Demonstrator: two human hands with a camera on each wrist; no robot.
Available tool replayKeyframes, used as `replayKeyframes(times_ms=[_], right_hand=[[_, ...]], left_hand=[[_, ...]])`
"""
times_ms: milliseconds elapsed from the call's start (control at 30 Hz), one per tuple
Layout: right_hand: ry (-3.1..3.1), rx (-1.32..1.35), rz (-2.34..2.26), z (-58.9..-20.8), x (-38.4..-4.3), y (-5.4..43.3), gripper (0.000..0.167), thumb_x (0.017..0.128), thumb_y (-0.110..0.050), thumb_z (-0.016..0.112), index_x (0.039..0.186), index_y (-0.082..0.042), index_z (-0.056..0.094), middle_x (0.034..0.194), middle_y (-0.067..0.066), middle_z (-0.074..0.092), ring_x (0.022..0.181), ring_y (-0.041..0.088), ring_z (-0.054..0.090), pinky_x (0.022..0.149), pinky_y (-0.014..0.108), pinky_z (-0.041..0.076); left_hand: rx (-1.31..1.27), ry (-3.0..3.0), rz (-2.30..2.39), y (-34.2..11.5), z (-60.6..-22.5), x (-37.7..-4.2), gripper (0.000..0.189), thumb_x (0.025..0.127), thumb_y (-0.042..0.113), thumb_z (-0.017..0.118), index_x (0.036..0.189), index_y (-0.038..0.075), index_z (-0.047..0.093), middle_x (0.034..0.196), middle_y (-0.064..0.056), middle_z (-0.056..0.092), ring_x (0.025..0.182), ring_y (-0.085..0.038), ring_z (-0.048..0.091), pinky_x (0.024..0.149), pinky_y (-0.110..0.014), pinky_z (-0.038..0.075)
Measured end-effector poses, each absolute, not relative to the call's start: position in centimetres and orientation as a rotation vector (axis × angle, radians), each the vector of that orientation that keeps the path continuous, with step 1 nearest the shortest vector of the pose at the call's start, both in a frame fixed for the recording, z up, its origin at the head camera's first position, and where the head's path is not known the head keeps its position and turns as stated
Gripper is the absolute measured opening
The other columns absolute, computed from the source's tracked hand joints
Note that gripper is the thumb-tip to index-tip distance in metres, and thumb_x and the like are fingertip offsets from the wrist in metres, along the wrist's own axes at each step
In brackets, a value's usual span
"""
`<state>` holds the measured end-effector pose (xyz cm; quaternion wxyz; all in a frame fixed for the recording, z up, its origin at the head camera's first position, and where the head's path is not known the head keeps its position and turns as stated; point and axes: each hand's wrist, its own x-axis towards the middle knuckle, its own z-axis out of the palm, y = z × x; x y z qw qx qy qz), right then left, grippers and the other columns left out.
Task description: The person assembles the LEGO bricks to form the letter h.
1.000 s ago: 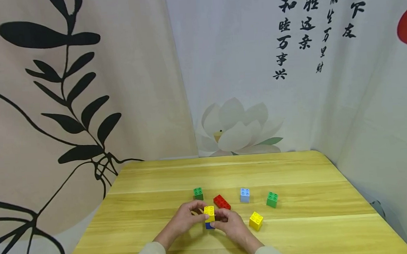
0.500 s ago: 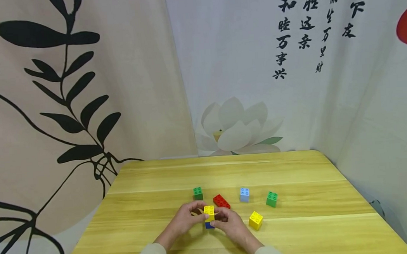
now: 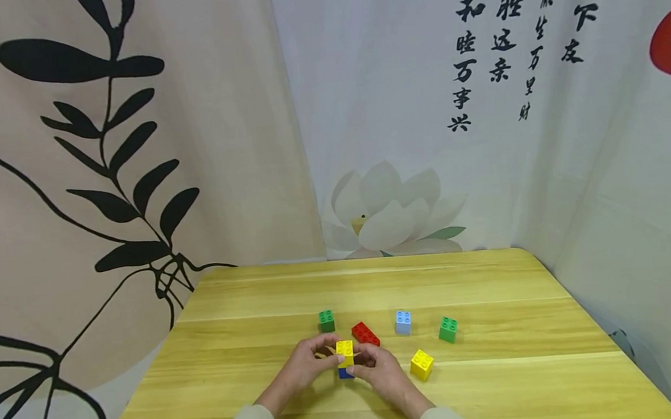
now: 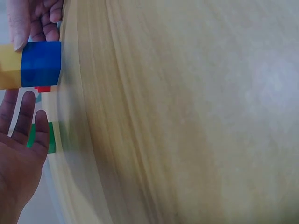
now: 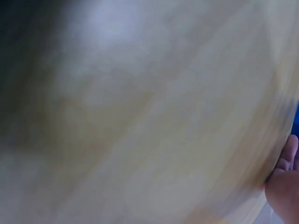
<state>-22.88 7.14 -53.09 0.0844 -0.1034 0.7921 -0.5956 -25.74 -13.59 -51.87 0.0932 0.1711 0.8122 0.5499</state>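
Observation:
A yellow toy brick (image 3: 345, 355) sits squarely on top of a dark blue toy brick (image 4: 41, 64), forming a small upright stack near the middle of the table. From the left, my left hand (image 3: 307, 365) pinches the yellow brick, its thumb on the near face. On the right side, my right hand (image 3: 380, 368) holds the stack, with the thumb at the seam between yellow and blue. The left wrist view shows both hands around the pair, the blue brick's underside facing the camera. Only part of the right hand (image 5: 285, 186) shows at the edge of the right wrist view.
Behind the hands on the wooden table (image 3: 248, 298) lie a dark green brick (image 3: 327, 321), a longer red brick (image 3: 365, 334) and a light blue brick (image 3: 403, 322). Farther right are a green brick (image 3: 448, 329) and a second yellow brick (image 3: 422, 364).

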Motion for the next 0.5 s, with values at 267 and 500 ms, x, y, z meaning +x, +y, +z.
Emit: replayKeyframes(times_ms=[267,500], right_hand=[[2.359,-0.299,-1.788,-53.25,-22.87,7.08,0.035,0.089,-0.019,0.076,0.12,-0.005,0.065,0.11,0.007,0.068,0.098,0.023,0.062,0.084,0.041,0.053],[2.358,-0.297,-1.785,-53.28,-23.01,7.11,0.036,0.089,-0.019,0.075,0.121,-0.005,0.064,0.109,0.007,0.068,0.097,0.022,0.062,0.083,0.042,0.053]], left_hand=[[0.495,2.38,1.691,-13.5,-52.13,-25.38,0.032,0.093,0.024,0.072,0.121,0.011,0.067,0.116,-0.005,0.067,0.098,-0.022,0.059,0.079,-0.038,0.049],[0.488,2.392,1.678,-13.47,-52.05,-25.41,0.033,0.092,0.024,0.073,0.122,0.01,0.066,0.116,-0.005,0.067,0.098,-0.021,0.059,0.08,-0.037,0.05]])
